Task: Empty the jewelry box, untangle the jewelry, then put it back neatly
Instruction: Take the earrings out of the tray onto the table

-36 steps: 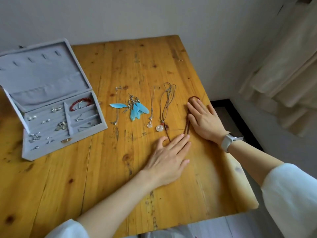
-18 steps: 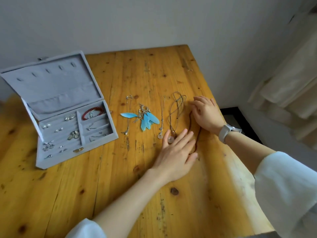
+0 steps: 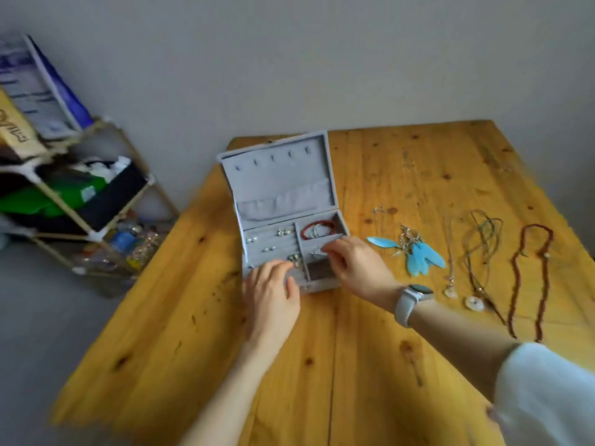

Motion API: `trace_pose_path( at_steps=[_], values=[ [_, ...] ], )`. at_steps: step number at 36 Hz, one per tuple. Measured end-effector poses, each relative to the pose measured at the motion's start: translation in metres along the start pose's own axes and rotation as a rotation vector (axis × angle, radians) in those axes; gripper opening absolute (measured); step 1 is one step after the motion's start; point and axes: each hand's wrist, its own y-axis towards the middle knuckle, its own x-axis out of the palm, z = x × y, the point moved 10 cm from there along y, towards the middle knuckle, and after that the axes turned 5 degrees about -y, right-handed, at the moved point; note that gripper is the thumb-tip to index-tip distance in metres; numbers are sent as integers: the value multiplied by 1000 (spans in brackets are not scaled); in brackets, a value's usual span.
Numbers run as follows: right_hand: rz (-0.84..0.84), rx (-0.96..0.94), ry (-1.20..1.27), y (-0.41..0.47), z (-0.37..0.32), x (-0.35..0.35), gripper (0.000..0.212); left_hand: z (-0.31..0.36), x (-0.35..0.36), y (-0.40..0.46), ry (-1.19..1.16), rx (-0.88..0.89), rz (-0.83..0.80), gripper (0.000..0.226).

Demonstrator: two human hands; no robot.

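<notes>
The grey jewelry box (image 3: pixel 280 175) stands open on the wooden table (image 3: pixel 322 365), with a red bracelet (image 3: pixel 318 228) in its back right compartment and small earrings on the left side. My left hand (image 3: pixel 270 294) lies on the box's front left corner, fingers over the earring rows and thumb against the front wall. My right hand (image 3: pixel 357 268) reaches into the right compartments, fingertips bunched beside a small silver piece (image 3: pixel 315 251); blur hides whether they hold it. To the right lie blue feather earrings (image 3: pixel 418 255), a cord necklace with a white ring pendant (image 3: pixel 473 302) and a brown bead necklace (image 3: pixel 544 278).
A thin silver chain (image 3: pixel 376 217) and a silver pendant necklace (image 3: pixel 450 278) also lie on the table beside the feathers. A cluttered wooden shelf (image 3: pixel 74 201) with bags and bottles stands on the floor to the left of the table. A wall runs behind.
My view has swung left. Both hands left the brown necklace at the table's right side and moved to the open jewelry box. The brown necklace now lies stretched out on the table.
</notes>
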Motion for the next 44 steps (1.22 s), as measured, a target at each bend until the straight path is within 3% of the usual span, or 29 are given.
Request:
trace_pose_path(
  at_steps=[6,11,16,23,35,40,44],
  values=[
    [-4,-44,-106,49,-43,48,26,-71,-14,45,242,-117,-72,31],
    [-81,-28,-199,85,-52,81,35,-86,-1,75,381,-91,-153,35],
    [-95,-38,-233,102,-52,98,31,-88,7,86,471,-107,-125,31],
    [-25,-100,-216,109,-59,97,24,-89,4,85,413,-121,-49,27],
    [15,-34,-153,108,-54,88,20,-85,4,87,373,-108,-43,23],
    [97,0,18,82,-49,59,14,-70,-20,76,199,-21,70,12],
    [101,-89,163,31,-63,39,10,-60,-52,36,-30,31,223,9]
  ],
)
